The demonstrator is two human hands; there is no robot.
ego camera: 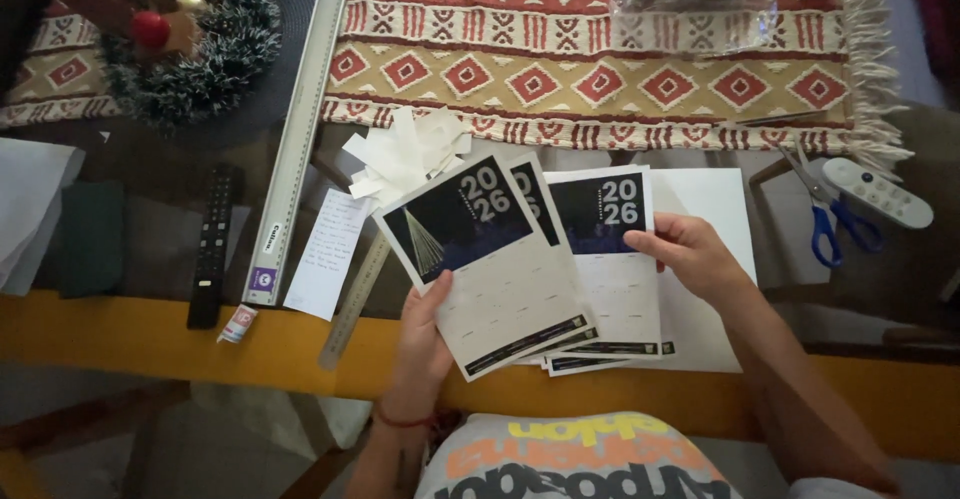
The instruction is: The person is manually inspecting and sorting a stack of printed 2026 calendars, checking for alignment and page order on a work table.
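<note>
A fanned stack of printed calendar cards (500, 269), each dark blue on top and pale below, is held over the table's front edge. My left hand (425, 334) grips the stack's lower left corner with the thumb on the top card. My right hand (690, 254) pinches the right edge of the rightmost card (610, 249). A white sheet (715, 209) lies under the cards on the glass table top.
A pile of white paper strips (405, 154), a handwritten note (328, 251), a metal ruler (355, 299), a long paper trimmer bar (300, 129) and a black remote (212, 244) lie left. Blue-handled scissors (825, 219) and a white remote (877, 192) sit right. A patterned runner (600, 49) lies behind.
</note>
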